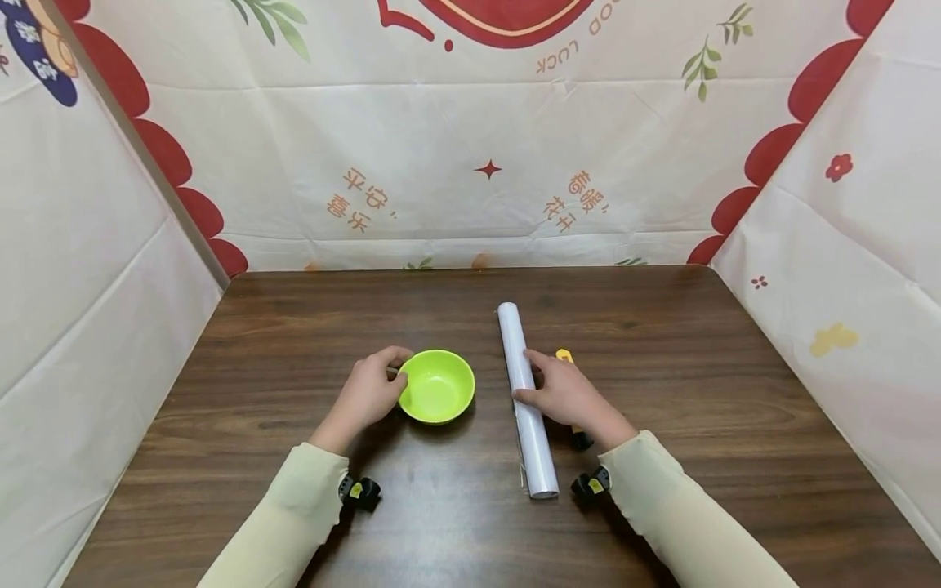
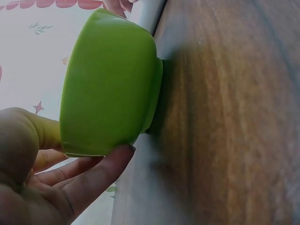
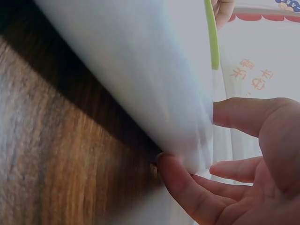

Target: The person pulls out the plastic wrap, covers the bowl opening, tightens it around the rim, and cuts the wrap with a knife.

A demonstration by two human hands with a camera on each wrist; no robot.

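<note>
A lime-green bowl (image 1: 438, 387) is near the middle of the table, its foot right at the wood in the left wrist view. My left hand (image 1: 373, 387) pinches its left rim, thumb over the inside and fingers against the outer wall (image 2: 110, 84). To the right lies a long white roll (image 1: 531, 433) with a glossy surface, slanting from the back toward the front. My right hand (image 1: 566, 390) grips this roll about midway, the thumb on the near left side and the fingers (image 3: 187, 187) around the other side.
Partly hidden beneath the right hand and forearm is a slim tool with a yellow end (image 1: 564, 355) and a black end (image 1: 581, 441). The dark wooden table (image 1: 294, 327) meets printed white cloth (image 1: 441, 147) at the back and both sides.
</note>
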